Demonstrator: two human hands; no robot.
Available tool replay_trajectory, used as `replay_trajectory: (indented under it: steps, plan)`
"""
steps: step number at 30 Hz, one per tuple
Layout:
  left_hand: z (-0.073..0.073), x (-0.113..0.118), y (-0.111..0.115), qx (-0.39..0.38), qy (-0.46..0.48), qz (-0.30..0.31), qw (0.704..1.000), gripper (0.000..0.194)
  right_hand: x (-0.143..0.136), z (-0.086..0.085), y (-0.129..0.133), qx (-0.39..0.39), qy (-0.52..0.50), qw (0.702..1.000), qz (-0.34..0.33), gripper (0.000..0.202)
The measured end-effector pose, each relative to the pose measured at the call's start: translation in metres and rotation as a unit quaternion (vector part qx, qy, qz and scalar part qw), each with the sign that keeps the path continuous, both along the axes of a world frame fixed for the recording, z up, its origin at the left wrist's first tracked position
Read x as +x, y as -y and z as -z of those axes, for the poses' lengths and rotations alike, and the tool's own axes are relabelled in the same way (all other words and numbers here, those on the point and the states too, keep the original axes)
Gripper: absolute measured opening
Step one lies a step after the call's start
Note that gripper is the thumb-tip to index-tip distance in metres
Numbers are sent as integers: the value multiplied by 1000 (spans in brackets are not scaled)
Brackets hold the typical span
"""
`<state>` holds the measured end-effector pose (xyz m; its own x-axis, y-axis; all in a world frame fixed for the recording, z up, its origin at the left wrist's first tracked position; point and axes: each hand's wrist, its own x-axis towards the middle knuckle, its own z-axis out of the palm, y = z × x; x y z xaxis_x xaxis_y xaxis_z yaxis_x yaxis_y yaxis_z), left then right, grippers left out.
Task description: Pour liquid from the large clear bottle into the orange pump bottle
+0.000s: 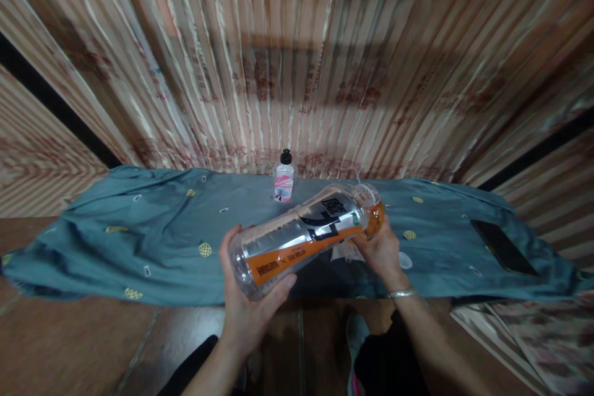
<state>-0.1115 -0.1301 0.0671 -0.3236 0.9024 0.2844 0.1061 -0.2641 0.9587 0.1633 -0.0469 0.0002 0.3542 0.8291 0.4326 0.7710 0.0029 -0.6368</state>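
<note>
A large clear plastic bottle [297, 235] with an orange and black label lies tilted across the middle, its base lower left and its neck end upper right. My left hand [250, 303] is wrapped round the base. At the neck end, my right hand [381, 247] is closed on a small clear container with an orange part [374, 216]; its exact kind is unclear. Whether bottle and container touch cannot be made out. Under the right hand lies a crumpled white piece [347, 252], partly hidden. A white round disc [404, 260] rests beside the right wrist.
The narrow table wears a teal cloth [171, 253] with yellow prints. Behind the large bottle stands a small bottle with a black cap and pink label [284, 185]. A dark phone [503, 247] lies at the right. A pleated curtain [297, 74] hangs close behind.
</note>
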Motion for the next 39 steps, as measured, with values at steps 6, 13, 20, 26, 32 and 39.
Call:
replay_trajectory:
  steps: [6, 13, 20, 26, 32, 39]
  plan:
    - [2, -3, 0, -17, 1, 28, 999, 96, 0, 2, 0, 5, 3, 1000, 8, 88]
    - [-2, 0, -1, -6, -9, 0, 1000, 94, 0, 3, -1, 19, 8, 1000, -4, 89]
    - [-2, 1, -1, -23, 8, 9, 1000, 97, 0, 4, -1, 22, 2, 1000, 2, 92]
    - [-3, 3, -1, -22, 10, 3, 1000, 97, 1, 3, -1, 21, 5, 1000, -1, 92]
    - [-2, 1, -1, -17, 10, 1, 1000, 96, -1, 2, 0, 15, -4, 1000, -1, 91]
    - [-3, 2, -1, -17, 16, 6, 1000, 95, 0, 2, 0, 12, -1, 1000, -5, 90]
